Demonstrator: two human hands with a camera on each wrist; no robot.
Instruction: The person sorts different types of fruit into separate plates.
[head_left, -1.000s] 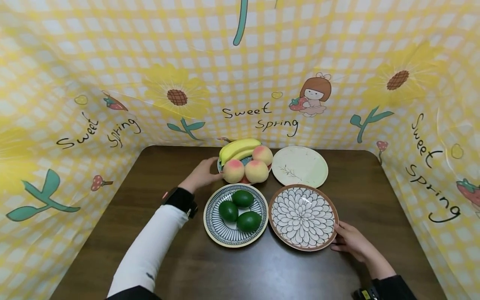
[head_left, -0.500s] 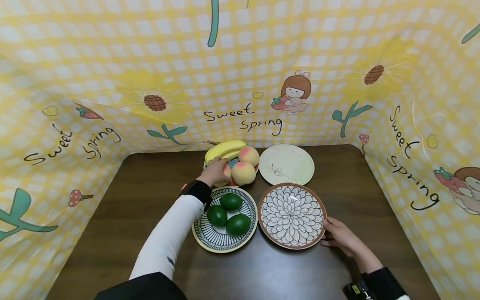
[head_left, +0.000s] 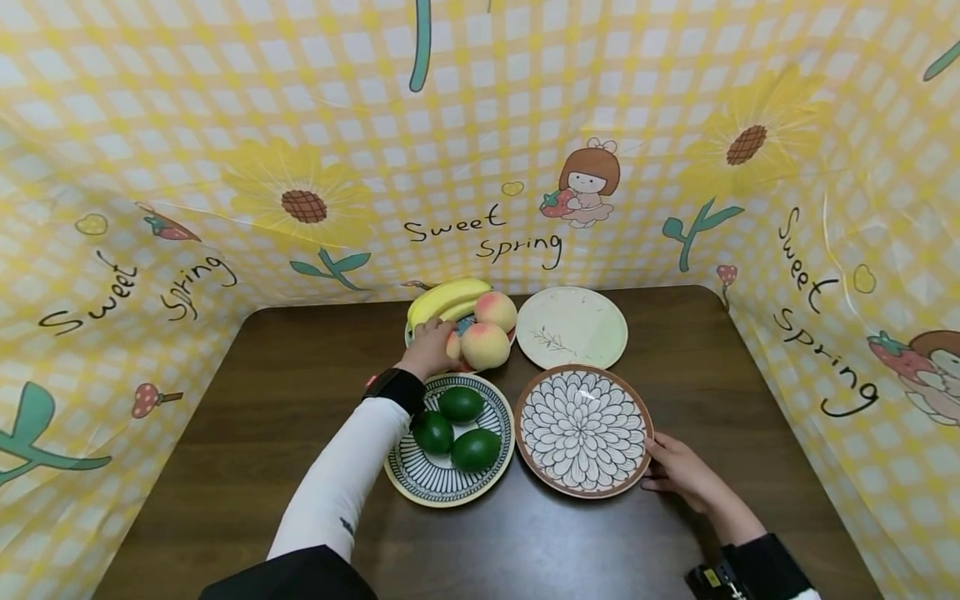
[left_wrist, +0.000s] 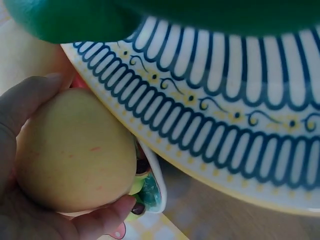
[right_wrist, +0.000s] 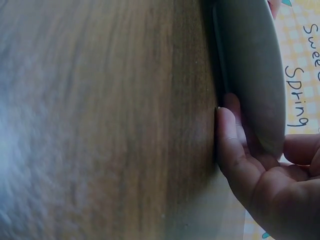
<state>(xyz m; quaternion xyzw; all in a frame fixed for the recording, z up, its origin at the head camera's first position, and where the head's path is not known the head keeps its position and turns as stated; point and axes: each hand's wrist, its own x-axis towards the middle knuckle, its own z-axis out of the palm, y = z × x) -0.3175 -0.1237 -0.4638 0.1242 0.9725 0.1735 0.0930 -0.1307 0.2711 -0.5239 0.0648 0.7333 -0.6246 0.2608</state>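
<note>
My left hand [head_left: 429, 346] holds a peach [left_wrist: 80, 150] at the front left of a fruit dish [left_wrist: 159, 187]. In the left wrist view its thumb and fingers curl round the pale yellow fruit. Two more peaches [head_left: 485, 346] and some bananas [head_left: 450, 300] share that dish; the hand hides part of it. On the right, my right hand [head_left: 686, 477] pinches the rim of a brown-edged plate [head_left: 583, 429] with a white petal pattern. The right wrist view shows the fingers [right_wrist: 235, 145] under this plate and the thumb at its rim.
In front of the fruit dish, a blue-striped plate [head_left: 442, 497] bears several dark-green oval fruits [head_left: 476, 450]. A pale green plate [head_left: 573, 329] lies at the back, behind the petal plate. Checked cloth [head_left: 480, 167] surrounds the brown table [head_left: 300, 400] at the back and sides.
My left hand has moved from the dish's left edge onto the front-left peach and now grips it. The right hand stays at the petal plate's rim. The head view has shifted slightly.
</note>
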